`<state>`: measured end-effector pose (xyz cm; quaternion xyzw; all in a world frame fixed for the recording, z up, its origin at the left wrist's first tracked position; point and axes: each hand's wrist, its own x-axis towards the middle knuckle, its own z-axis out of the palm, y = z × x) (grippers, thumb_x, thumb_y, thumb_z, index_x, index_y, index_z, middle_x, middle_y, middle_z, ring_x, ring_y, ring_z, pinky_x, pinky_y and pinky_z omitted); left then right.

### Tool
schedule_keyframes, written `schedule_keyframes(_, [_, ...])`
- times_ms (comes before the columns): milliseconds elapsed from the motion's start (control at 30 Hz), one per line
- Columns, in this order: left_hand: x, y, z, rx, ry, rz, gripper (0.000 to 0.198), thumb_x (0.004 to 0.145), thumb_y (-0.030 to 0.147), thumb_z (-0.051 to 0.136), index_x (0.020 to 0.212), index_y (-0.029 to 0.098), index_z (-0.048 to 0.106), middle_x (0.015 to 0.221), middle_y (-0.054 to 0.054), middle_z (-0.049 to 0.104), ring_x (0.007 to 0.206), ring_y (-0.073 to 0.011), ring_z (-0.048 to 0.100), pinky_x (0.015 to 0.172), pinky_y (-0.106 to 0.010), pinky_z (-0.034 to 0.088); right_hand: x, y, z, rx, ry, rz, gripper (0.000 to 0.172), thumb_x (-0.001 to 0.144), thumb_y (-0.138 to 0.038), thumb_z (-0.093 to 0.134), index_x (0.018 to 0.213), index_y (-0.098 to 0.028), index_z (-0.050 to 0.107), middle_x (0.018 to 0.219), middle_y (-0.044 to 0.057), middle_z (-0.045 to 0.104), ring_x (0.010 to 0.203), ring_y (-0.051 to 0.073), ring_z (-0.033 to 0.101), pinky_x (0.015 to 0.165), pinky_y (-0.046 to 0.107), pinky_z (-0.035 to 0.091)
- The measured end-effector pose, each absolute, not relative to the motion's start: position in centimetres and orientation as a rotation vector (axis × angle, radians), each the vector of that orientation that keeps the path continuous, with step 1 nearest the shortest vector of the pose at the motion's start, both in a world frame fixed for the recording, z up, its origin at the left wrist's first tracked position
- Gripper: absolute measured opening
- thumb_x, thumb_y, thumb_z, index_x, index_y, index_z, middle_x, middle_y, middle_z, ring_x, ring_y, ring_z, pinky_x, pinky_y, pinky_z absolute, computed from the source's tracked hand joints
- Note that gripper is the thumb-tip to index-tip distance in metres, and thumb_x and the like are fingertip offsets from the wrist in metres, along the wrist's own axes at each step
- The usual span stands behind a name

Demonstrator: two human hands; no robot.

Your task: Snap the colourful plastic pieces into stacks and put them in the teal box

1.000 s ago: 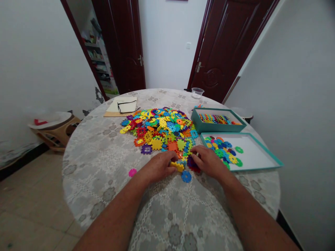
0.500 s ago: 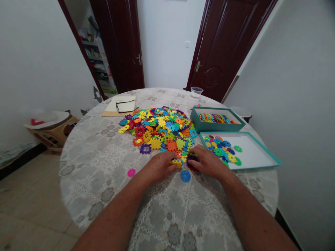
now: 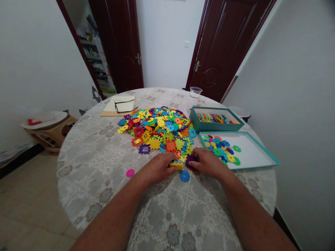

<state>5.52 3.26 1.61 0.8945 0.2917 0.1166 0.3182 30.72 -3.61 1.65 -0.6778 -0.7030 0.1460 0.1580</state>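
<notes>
Pile (image 3: pixel 160 122): many-coloured plastic heap on the patterned tablecloth (image 3: pixel 99 164), just beyond both hands.
Left hand (image 3: pixel 160 168): thumb and fingers pinch a yellow piece (image 3: pixel 179 166) at the pile's near edge.
Right hand (image 3: pixel 208 162): curls round a purple piece (image 3: pixel 188 161), thumb against it.
Blue disc (image 3: pixel 184 176): lies flat, just nearer the wearer than both held pieces.
Tray (image 3: pixel 258 150): coloured discs (image 3: pixel 217 152) grouped towards its left side.

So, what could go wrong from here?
The left hand, holding the yellow toothed plastic piece, could brush the loose, round blue plastic disc nearby. The right hand, holding the purple toothed plastic piece, might bump the white rectangular tray with teal edges beside it.
</notes>
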Motion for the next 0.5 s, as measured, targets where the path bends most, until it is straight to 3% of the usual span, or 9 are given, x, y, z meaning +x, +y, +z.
schedule_keyframes(133, [5.5, 3.2, 1.6, 2.332, 0.787, 0.299, 0.024, 0.094, 0.034, 0.066, 0.116, 0.024, 0.068, 0.112, -0.004, 0.075, 0.098, -0.0216, 0.066, 0.082, -0.029, 0.046, 30.9, -3.2, 1.7, -1.825, -1.888, 0.537, 0.004, 0.089, -0.025, 0.065, 0.086, -0.021, 0.064, 0.084, 0.002, 0.07, 0.074, 0.018, 0.061, 0.067, 0.028, 0.04])
schedule_keyframes(300, [5.4, 3.3, 1.2, 2.322, 0.807, 0.363, 0.046, 0.09, 0.024, 0.067, 0.136, 0.026, 0.061, 0.13, -0.008, 0.071, 0.113, -0.0253, 0.065, 0.097, -0.035, 0.047, 29.1, -3.3, 1.9, -1.671, -1.841, 0.608, 0.003, 0.09, -0.022, 0.064, 0.088, -0.022, 0.065, 0.078, -0.001, 0.067, 0.072, 0.016, 0.061, 0.065, 0.026, 0.041])
schedule_keyframes(500, [5.4, 3.3, 1.4, 2.346, 0.805, 0.38, 0.031, 0.09, 0.025, 0.066, 0.12, 0.023, 0.069, 0.118, -0.007, 0.071, 0.107, -0.0237, 0.064, 0.092, -0.034, 0.048, 27.6, -3.9, 2.2, -1.469, -1.967, 0.664, 0.008, 0.094, -0.02, 0.062, 0.096, -0.022, 0.07, 0.087, 0.0, 0.071, 0.079, 0.016, 0.064, 0.071, 0.026, 0.045])
